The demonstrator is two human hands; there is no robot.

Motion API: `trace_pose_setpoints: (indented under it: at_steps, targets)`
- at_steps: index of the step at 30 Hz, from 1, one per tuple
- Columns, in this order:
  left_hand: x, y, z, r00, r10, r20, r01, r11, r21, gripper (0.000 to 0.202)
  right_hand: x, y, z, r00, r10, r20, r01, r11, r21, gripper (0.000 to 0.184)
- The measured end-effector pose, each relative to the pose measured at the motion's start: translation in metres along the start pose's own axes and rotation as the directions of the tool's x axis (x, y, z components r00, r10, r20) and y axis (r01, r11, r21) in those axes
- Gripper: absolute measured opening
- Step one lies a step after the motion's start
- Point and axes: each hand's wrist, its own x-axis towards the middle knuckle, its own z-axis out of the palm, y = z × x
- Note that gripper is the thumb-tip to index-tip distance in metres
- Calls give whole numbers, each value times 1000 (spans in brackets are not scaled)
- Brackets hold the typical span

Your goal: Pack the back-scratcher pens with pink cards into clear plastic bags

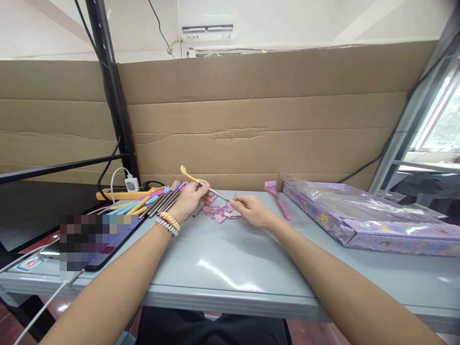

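My left hand (192,199) and my right hand (251,210) both grip one thin telescopic stick (215,192) with a small yellow hand-shaped tip (185,171). The left hand pinches it near the yellow end, the right hand pinches the other end. The stick is held just above the grey table (223,258). Under it lie small pink and purple wrappers (219,213). Left of my left hand lies a bundle of similar sticks (158,201) with coloured handles and metal shafts.
A pink stick with a square head (278,200) lies right of my right hand. A purple box in plastic film (362,215) fills the right side. A dark tablet (108,239), a charger with cables (131,183) and a black frame post (111,91) stand left. Cardboard (269,124) walls the back.
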Motion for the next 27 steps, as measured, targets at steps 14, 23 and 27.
trace_pose_setpoints:
  at_steps: [14,23,27]
  targets:
    - [1,1,-1,995,37,-90,-46,994,-100,31,2,3,-2,993,86,-78,-96,986,-136,35]
    - [0,1,-2,999,23,-44,-29,986,-162,31,1,9,-1,997,74,-3,-73,984,-163,39]
    - [1,0,-3,999,23,-34,-28,990,-141,30,1,9,-1,997,82,15,-78,982,-173,39]
